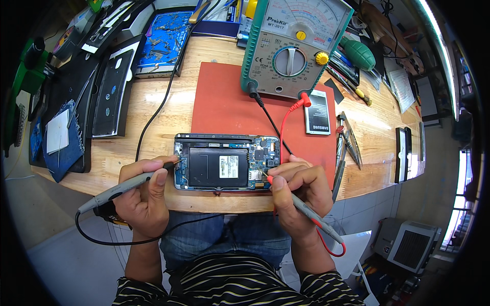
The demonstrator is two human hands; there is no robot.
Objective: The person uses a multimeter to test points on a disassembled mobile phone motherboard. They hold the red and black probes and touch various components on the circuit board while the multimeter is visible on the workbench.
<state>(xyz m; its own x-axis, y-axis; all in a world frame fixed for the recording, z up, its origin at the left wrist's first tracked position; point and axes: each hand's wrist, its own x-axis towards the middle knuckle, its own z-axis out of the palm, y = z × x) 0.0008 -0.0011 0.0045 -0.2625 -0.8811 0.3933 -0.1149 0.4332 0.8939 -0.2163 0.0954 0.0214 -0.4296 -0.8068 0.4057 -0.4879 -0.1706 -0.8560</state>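
Observation:
An opened smartphone (206, 168) lies crosswise at the front of the bench, its circuit board (263, 151) bared at the right end. My left hand (145, 196) is closed round a grey test probe with a black lead (120, 189), whose tip meets the phone's left end. In my right hand (303, 191) I grip a second grey probe with a red lead (316, 220); its tip is at the lower part of the board. Whether either tip touches metal is too small to tell. Both leads run to an analog multimeter (278, 79) with a green case, standing behind the phone.
A red-brown mat (217, 97) lies under part of the phone. On its right rests a phone battery (318, 115), beside tweezers (350, 143). A green air blower (358, 53) sits farther back. To the left are a blue parts tray (163, 41) and a black phone box (113, 94).

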